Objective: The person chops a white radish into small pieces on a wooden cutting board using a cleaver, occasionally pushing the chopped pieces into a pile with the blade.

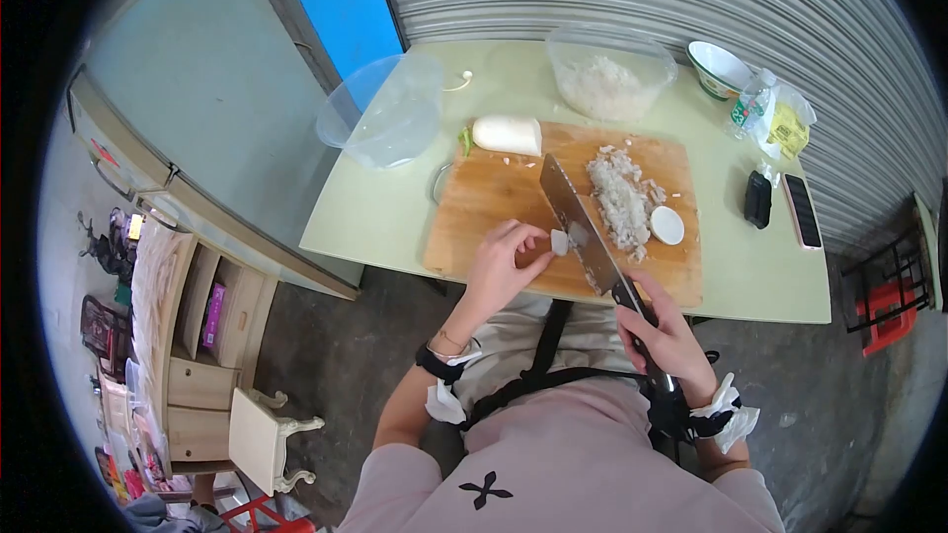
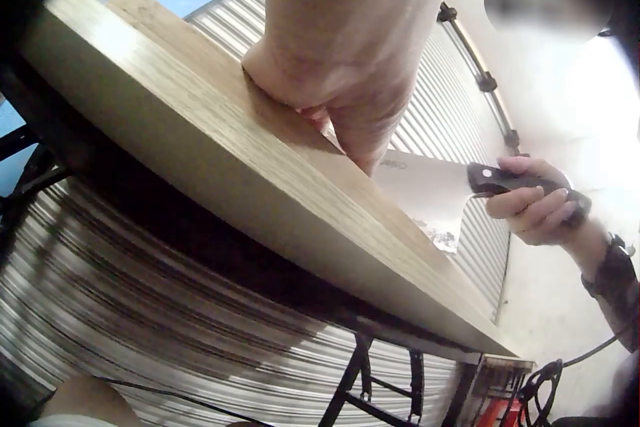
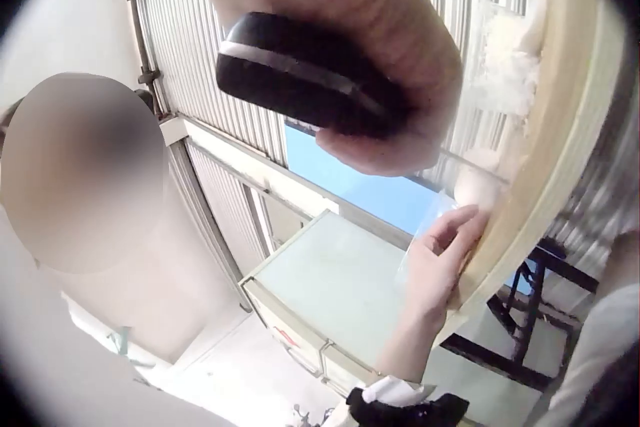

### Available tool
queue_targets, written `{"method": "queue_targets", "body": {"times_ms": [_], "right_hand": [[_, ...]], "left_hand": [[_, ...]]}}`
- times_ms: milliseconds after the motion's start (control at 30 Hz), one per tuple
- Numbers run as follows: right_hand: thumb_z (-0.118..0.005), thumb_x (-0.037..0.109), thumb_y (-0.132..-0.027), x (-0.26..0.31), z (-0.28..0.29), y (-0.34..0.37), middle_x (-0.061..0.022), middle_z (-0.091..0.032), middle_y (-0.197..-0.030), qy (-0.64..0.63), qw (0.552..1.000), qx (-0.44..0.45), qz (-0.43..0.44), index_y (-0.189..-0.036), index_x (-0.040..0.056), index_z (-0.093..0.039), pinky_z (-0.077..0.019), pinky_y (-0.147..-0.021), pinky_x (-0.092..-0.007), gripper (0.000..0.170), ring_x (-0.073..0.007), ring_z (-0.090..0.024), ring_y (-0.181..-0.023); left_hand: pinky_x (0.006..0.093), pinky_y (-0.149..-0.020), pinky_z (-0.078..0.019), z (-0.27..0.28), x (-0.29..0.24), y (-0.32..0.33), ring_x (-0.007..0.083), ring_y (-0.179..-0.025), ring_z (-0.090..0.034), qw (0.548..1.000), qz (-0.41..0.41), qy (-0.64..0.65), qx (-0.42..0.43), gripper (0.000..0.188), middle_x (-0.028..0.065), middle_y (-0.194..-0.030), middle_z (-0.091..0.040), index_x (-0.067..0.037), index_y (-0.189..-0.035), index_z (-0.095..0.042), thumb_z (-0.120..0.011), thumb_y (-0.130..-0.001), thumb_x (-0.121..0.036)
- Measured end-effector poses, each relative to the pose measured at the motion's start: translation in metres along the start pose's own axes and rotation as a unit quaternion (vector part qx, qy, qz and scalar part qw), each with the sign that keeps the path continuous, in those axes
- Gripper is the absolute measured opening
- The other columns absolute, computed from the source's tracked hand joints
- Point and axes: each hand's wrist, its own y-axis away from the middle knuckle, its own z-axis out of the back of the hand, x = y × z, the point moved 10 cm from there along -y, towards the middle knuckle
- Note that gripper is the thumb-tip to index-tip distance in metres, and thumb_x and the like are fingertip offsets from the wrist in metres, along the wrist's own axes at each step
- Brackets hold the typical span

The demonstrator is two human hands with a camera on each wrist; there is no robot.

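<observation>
My left hand (image 1: pixel 506 262) pinches a small piece of white radish (image 1: pixel 560 242) between thumb and fingertips, low over the wooden cutting board (image 1: pixel 474 207). The right hand (image 1: pixel 671 336) grips the black handle of a cleaver (image 1: pixel 573 212), whose broad blade stands on edge just right of that piece. In the left wrist view the blade shows beyond the left hand (image 2: pixel 340 57); the piece is hidden there. Chopped radish (image 1: pixel 620 202) lies heaped on the board's right side, beside a round radish slice (image 1: pixel 667 225). A thick length of radish (image 1: pixel 508 135) rests at the back left.
Behind the board stands a clear tub (image 1: pixel 563 49) with shredded white food. An empty-looking clear basin (image 1: pixel 395 118) overhangs the table's left edge. To the right are a bowl (image 1: pixel 720 69), a plastic bottle (image 1: pixel 752 104), a black case (image 1: pixel 758 199) and a phone (image 1: pixel 803 210).
</observation>
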Motion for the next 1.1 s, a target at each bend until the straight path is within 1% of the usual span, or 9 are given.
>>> {"method": "queue_targets", "body": {"times_ms": [67, 267, 433, 500, 567, 800, 900, 967, 1100], "right_hand": [[-0.050, 0.013, -0.094, 0.002, -0.001, 0.000, 0.0008, -0.045, -0.060, -0.007, 1.000, 0.010, 0.000, -0.136, 0.0088, -0.030, -0.0350, -0.037, -0.0216, 0.047, -0.0066, -0.042, -0.041], [-0.049, 0.011, -0.094, 0.011, 0.002, 0.005, 0.0011, -0.045, -0.059, -0.014, 1.000, 0.010, 0.018, -0.136, 0.0067, -0.030, -0.0338, -0.037, -0.0214, 0.046, -0.0065, -0.042, -0.041], [-0.049, 0.010, -0.094, 0.033, 0.001, 0.015, 0.0014, -0.044, -0.058, -0.002, 0.998, -0.011, 0.067, -0.135, 0.0071, -0.031, -0.0334, -0.037, -0.0213, 0.045, -0.0063, -0.042, -0.041], [-0.050, 0.011, -0.094, 0.020, 0.000, 0.009, 0.0016, -0.044, -0.058, 0.000, 0.999, -0.009, 0.043, -0.135, 0.0076, -0.031, -0.0335, -0.037, -0.0213, 0.045, -0.0063, -0.042, -0.041], [-0.051, 0.012, -0.094, -0.002, -0.001, -0.001, 0.0019, -0.043, -0.059, 0.010, 1.000, 0.009, 0.011, -0.135, 0.0089, -0.031, -0.0340, -0.037, -0.0214, 0.045, -0.0064, -0.042, -0.041], [-0.051, 0.012, -0.094, 0.001, 0.000, -0.002, 0.0011, -0.044, -0.059, 0.003, 1.000, 0.004, 0.002, -0.135, 0.0084, -0.031, -0.0342, -0.037, -0.0218, 0.046, -0.0069, -0.042, -0.041], [-0.050, 0.012, -0.094, 0.005, 0.001, 0.001, 0.0010, -0.045, -0.059, -0.014, 1.000, 0.008, 0.010, -0.135, 0.0078, -0.031, -0.0339, -0.037, -0.0217, 0.046, -0.0068, -0.042, -0.041], [-0.050, 0.012, -0.094, 0.020, 0.003, 0.009, 0.0007, -0.045, -0.059, -0.024, 0.999, -0.005, 0.048, -0.135, 0.0073, -0.031, -0.0337, -0.037, -0.0217, 0.045, -0.0068, -0.043, -0.041], [-0.051, 0.011, -0.094, 0.033, -0.001, 0.014, 0.0011, -0.044, -0.058, -0.006, 0.997, -0.006, 0.075, -0.134, 0.0078, -0.031, -0.0336, -0.037, -0.0217, 0.045, -0.0066, -0.042, -0.041]], "left_hand": [[0.0273, -0.059, -0.0438, 0.000, -0.001, 0.001, 0.0172, -0.066, -0.052, 1.000, -0.004, 0.013, -0.010, 0.024, 0.0059, -0.073, -0.054, -0.004, -0.090, -0.064, -0.075, -0.069, -0.007], [0.0272, -0.061, -0.0444, 0.001, -0.002, 0.001, 0.0170, -0.067, -0.053, 1.000, 0.003, 0.018, -0.006, 0.023, 0.0059, -0.074, -0.054, -0.004, -0.089, -0.064, -0.074, -0.070, -0.008], [0.0285, -0.062, -0.0451, 0.000, -0.001, 0.002, 0.0177, -0.068, -0.054, 1.000, 0.014, 0.021, -0.002, 0.020, 0.0058, -0.074, -0.054, -0.005, -0.089, -0.063, -0.073, -0.072, -0.010], [0.0298, -0.064, -0.0455, -0.001, 0.000, 0.001, 0.0186, -0.068, -0.055, 0.999, 0.023, 0.021, 0.004, 0.019, 0.0057, -0.075, -0.054, -0.005, -0.087, -0.062, -0.073, -0.073, -0.013], [0.0304, -0.065, -0.0453, -0.001, -0.003, 0.001, 0.0188, -0.068, -0.055, 1.000, 0.006, -0.006, 0.006, 0.018, 0.0055, -0.075, -0.054, -0.006, -0.087, -0.062, -0.073, -0.073, -0.013], [0.0311, -0.065, -0.0448, -0.003, 0.000, 0.001, 0.0191, -0.068, -0.055, 1.000, 0.007, -0.003, 0.010, 0.017, 0.0049, -0.074, -0.053, -0.007, -0.085, -0.063, -0.072, -0.073, -0.013], [0.0303, -0.064, -0.0458, -0.001, -0.004, 0.001, 0.0191, -0.068, -0.055, 1.000, 0.000, -0.009, 0.000, 0.016, 0.0056, -0.074, -0.053, -0.007, -0.085, -0.063, -0.072, -0.073, -0.012], [0.0278, -0.061, -0.0453, 0.000, -0.002, 0.001, 0.0176, -0.068, -0.055, 1.000, 0.003, 0.016, -0.008, 0.018, 0.0061, -0.075, -0.056, -0.004, -0.087, -0.065, -0.074, -0.071, -0.010], [0.0278, -0.060, -0.0457, -0.002, -0.001, 0.002, 0.0176, -0.068, -0.055, 1.000, 0.006, 0.001, -0.001, 0.018, 0.0063, -0.076, -0.056, -0.004, -0.086, -0.065, -0.074, -0.072, -0.009]]}}
